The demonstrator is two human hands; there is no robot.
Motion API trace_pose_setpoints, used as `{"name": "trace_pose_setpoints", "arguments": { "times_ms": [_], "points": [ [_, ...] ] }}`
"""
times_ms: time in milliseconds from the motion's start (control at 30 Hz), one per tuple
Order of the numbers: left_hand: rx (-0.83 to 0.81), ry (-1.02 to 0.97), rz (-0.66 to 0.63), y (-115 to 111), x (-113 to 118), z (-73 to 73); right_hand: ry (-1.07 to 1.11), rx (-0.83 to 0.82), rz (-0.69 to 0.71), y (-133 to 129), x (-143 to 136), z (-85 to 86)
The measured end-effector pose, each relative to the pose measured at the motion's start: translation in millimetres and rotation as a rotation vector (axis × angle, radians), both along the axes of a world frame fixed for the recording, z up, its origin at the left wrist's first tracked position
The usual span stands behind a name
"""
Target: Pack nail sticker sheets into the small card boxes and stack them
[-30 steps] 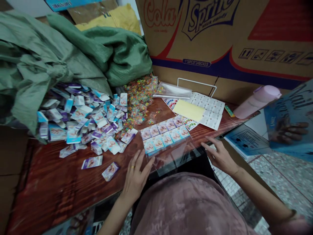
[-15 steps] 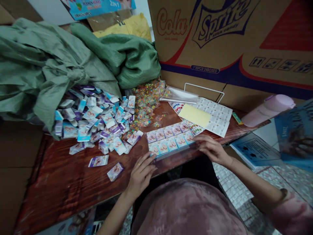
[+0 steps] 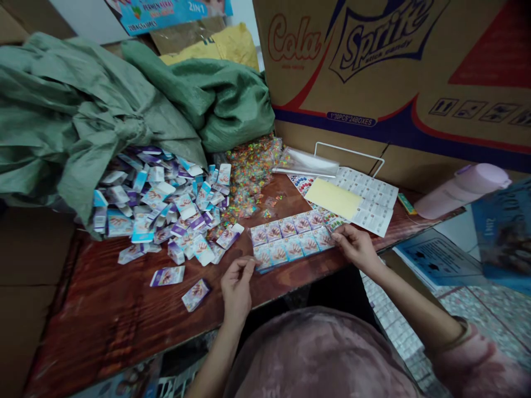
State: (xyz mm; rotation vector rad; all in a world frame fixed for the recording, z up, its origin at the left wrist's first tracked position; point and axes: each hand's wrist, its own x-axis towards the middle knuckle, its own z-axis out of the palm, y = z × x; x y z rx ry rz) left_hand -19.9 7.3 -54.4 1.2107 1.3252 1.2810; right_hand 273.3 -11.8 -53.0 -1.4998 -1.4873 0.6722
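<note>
Currently: both hands at near corners of box block

L hand (image 3: 238,284) at near-left corner, thumb + finger drawn close; R hand (image 3: 357,249) likewise at right end. Hands well apart. Can't tell if either pinch is fully closed or what's in it; poss. thin clear film.
Block of small boxes (image 3: 290,237) lies flat btwn them, two rows, near table's front edge. Step, my read: squaring or wrapping block. Next move prob. calls for even pull both sides, rows kept tight.
Edges/room: table (image 3: 112,298) front edge just nearside of block, so little slack there. Left: loose box (image 3: 196,294), then bare wood farther left. Far-left: carton pile (image 3: 182,221), narrow gap to block. Far: candy sachets (image 3: 253,171). Far-right: yellow card (image 3: 334,198) on printed sheets (image 3: 373,202), crowding R side. Pink bottle (image 3: 460,190) well right; big carton (image 3: 352,130) walls off far side.
</note>
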Motion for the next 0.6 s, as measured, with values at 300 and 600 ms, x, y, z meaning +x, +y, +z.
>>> {"name": "trace_pose_setpoints", "arguments": {
  "times_ms": [300, 600],
  "points": [
    [-0.001, 0.163, 0.166, 22, 9, -19.3, 0.095, -0.065, -0.116, 12, -5, -9.6],
    [-0.075, 0.392, 0.014, 29, 6, -17.8, -0.197, -0.119, -0.187, 25, -7, -6.7]
  ]
}}
